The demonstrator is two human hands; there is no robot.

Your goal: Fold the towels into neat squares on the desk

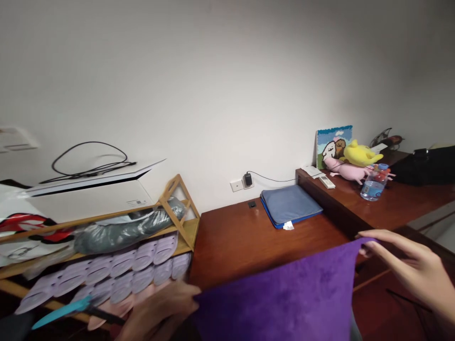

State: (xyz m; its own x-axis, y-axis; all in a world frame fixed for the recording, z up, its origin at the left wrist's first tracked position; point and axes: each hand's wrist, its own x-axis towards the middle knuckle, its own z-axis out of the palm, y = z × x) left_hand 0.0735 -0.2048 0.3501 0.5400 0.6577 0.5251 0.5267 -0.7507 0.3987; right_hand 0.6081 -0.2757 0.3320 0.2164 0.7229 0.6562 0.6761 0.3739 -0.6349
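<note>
A purple cloth (284, 298) hangs stretched between my two hands in front of the brown desk (227, 241). My left hand (165, 308), slightly blurred, pinches its upper left corner. At the upper right corner, my right hand (408, 265) grips the cloth between thumb and fingers. The lower part of the cloth runs out of the picture. Behind it, a folded blue-grey cloth (291, 204) with a white tag lies flat on the desk near the wall.
Left stands a wooden rack (179, 213) with rows of lilac slippers (122, 265) and a white box (95, 199). On the raised right surface are a water bottle (373, 184), a pink plush toy (346, 170), a yellow plush toy (359, 154) and a remote (327, 182). A black plug (248, 179) sits in the wall socket.
</note>
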